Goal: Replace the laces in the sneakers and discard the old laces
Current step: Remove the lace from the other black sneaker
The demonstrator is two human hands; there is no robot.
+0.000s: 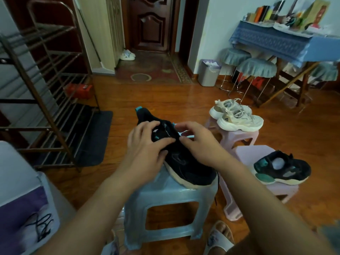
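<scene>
Head view: black sneaker sits on the blue stool at near centre, toe toward the camera, sole overhanging the stool's right edge. Left hand curls over the tongue area, fingers gripping the upper; right hand pinches at the eyelet row, though what's between the fingertips is too small to tell. A thin black lace hangs down past the stool's right edge. Second black sneaker lies on a pink stool just right; pair of beige sneakers on another pink stool farther back. Count: 2 black, 2 beige, 3 plastic stools. Black laces lie loose on the white-and-purple surface near left. Shoe rack fills the left side, with a dark mat under it. Grey bin far right of centre, round stools and a blue-clothed table beyond. Open wood floor between the stool and the far door.
</scene>
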